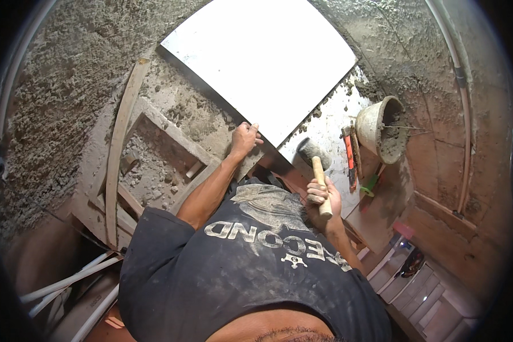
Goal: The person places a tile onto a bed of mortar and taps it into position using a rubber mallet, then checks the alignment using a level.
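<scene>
A large square white tile (259, 62) lies over a mortar-smeared surface, one corner toward me. My left hand (245, 137) has its fingers curled at the tile's lower left edge, gripping it near that corner. In my right hand (324, 196) is the wooden handle of a rubber mallet, its dark, dusty head (306, 148) just below the tile's right edge. Right of the mallet lie an orange-and-black tool (349, 154), a rusty narrow strip (356, 145) and a green-handled item (370, 185), beside a bucket of grey mortar (382, 117) with a thin rod in it.
Rough mortar walls (51, 91) with pipes flank the work surface. A wooden plank (125, 114) and a framed recess with rubble (154, 165) are at the left. White pipes (68, 282) lie at lower left. A tiled floor (422, 302) shows far below at right.
</scene>
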Motion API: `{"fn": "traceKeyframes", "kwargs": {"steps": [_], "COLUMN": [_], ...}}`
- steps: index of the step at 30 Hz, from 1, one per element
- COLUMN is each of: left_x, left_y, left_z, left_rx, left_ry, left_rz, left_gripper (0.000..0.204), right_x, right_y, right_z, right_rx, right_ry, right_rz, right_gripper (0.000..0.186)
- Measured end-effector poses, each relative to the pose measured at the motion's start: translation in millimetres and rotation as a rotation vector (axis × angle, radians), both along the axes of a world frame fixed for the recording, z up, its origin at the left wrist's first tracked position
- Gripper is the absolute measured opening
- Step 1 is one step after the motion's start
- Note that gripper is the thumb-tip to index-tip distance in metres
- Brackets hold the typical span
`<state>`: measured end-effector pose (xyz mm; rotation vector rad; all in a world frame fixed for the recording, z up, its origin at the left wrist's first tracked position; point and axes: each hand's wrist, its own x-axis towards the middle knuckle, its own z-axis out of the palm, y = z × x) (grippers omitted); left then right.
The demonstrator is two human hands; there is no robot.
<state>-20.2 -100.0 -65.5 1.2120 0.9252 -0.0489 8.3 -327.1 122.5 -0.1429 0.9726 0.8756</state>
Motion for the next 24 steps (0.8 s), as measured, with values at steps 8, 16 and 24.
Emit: {"fn": "traceKeyframes", "kwargs": {"steps": [8,16,24], "left_x": [1,2,11], "left_y": [-2,-5,-15], "left_z": [-3,-9,-4], "left_rx": [-0.005,0.027,0.210], "left_ry": [-0.015,-0.002,0.075], "left_rz": [-0.021,0.020,0.036], "left_gripper": [0.031,0.036,0.032], "right_x": [2,42,170], "right_y": [2,-44,9], "right_z": [-2,20,-55], "right_rx": [-0.132,-1.022,-1.501], "right_ry": [-0.118,-1.065,-1.871], "right_rz": [0.332,1.121,1.094], "right_gripper": [0.029,0.027,0.041]}}
